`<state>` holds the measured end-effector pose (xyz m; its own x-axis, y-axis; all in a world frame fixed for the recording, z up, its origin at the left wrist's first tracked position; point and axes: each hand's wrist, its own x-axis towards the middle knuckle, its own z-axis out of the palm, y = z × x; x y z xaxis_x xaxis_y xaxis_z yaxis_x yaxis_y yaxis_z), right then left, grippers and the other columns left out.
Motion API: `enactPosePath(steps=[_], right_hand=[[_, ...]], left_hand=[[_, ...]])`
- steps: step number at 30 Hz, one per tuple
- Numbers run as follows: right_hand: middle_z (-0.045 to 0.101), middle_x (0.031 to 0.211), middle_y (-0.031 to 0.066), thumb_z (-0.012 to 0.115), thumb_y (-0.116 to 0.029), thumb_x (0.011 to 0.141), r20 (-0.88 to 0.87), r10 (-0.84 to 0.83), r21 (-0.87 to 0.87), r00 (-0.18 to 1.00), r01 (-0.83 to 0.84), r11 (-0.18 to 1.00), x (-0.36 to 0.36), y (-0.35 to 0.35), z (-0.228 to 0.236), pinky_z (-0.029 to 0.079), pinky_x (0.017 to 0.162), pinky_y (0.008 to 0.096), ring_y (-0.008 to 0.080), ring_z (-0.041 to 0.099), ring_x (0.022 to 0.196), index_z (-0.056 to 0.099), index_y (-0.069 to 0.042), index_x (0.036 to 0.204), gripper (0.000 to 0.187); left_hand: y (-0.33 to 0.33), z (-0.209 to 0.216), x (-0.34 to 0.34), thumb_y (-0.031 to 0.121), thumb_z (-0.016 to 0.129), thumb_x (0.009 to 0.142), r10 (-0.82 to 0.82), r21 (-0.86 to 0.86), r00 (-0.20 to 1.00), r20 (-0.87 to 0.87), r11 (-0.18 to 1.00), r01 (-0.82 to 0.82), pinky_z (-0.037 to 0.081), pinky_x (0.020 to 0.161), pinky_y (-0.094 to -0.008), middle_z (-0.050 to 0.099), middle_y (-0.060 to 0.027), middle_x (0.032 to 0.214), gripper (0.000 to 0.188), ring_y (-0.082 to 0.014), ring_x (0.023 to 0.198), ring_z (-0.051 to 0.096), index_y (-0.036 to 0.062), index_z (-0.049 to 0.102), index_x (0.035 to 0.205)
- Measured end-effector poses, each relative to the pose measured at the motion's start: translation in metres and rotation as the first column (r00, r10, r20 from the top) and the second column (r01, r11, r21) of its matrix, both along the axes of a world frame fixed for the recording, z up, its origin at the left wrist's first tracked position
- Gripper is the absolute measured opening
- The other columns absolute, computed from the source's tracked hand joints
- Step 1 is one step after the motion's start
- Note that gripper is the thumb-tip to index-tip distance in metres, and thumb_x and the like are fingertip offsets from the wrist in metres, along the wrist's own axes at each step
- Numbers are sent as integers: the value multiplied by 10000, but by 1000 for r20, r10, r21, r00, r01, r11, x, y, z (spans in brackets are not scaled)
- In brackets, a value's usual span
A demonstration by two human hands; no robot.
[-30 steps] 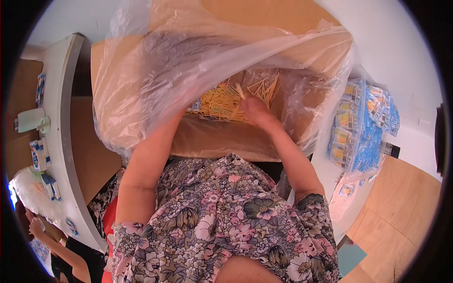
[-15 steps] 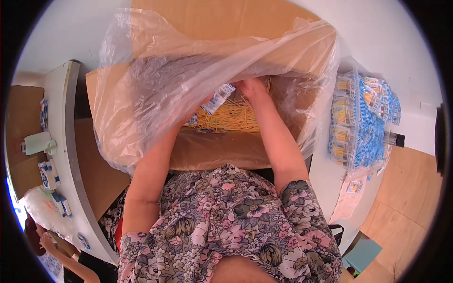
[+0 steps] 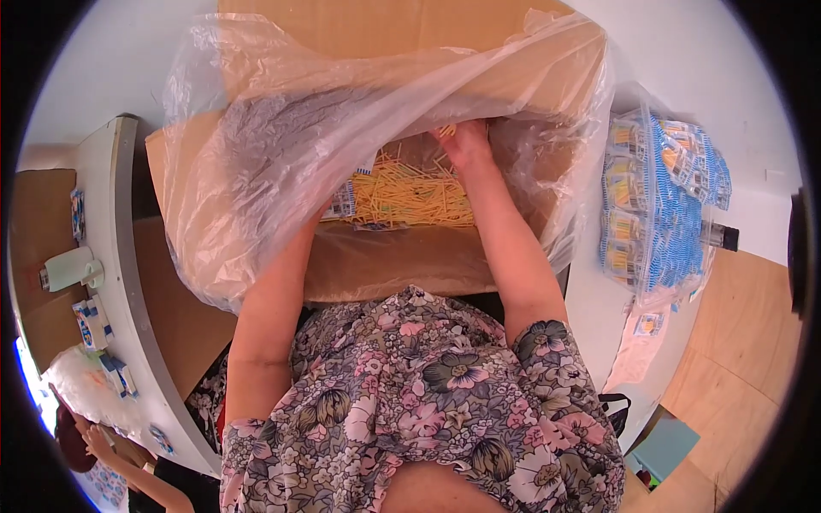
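A large cardboard box [image 3: 312,34] stands in front of me, lined with a clear plastic bag [image 3: 274,154]. Many thin yellow sticks [image 3: 415,201] lie in a heap inside it. My right hand [image 3: 469,147] is over the far right part of the heap, its fingers curled round a few yellow sticks [image 3: 447,131]. My left hand [image 3: 340,175] reaches under the bag's fold, which veils its fingers. Beside it the edge of a small printed packet [image 3: 368,162] sticks out. Another packet [image 3: 340,202] lies by the heap's left end.
On the right, a clear tub [image 3: 629,201] is full of blue and white packets holding yellow sticks. Near it lies a pink cloth [image 3: 633,346] with one packet. At left a white shelf edge [image 3: 120,214] curves past a pale green bottle [image 3: 68,268]; another person's arm [image 3: 141,479] shows below.
The packet beside my left hand has slid left, mostly behind the plastic. My right hand has turned and risen slightly, with yellow sticks now showing at its fingers. The view has shifted a little.
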<state>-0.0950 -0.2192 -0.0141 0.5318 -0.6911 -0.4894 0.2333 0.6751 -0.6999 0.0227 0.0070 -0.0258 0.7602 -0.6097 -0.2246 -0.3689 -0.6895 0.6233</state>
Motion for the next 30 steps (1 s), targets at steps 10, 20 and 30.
enactPosePath(steps=[10, 20, 30], right_hand=[[617, 916, 168, 483, -91, 841, -939, -44, -341, 341, -940, -15, -58, 37, -35, 496, 701, 413, 298, 609, 861, 553, -21, 1050, 231], [612, 922, 176, 452, -43, 788, -946, -240, -52, 216, -836, -547, -66, 47, -53, 495, 721, 358, 285, 601, 847, 582, -19, 951, 210], [578, 789, 48, 455, -127, 908, -482, 608, -70, 631, -719, 691, -25, 39, 12, 499, 586, 306, 142, 575, 689, 540, -44, 985, 142]], left_hand=[[21, -74, 16, 335, 407, 907, -131, 14, 958, 254, 991, 131, 250, 1044, -420, 427, -125, 1325, 436, -300, 1250, 343, 121, 446, 1284], [17, -29, 3, 315, 417, 906, -142, 11, 969, 202, 990, 143, 243, 1051, -416, 424, -113, 1331, 422, -295, 1260, 331, 124, 451, 1282], [21, -59, 12, 309, 427, 904, -113, -254, 961, 251, 951, 178, 240, 1053, -411, 422, -105, 1334, 419, -293, 1265, 325, 124, 455, 1279]])
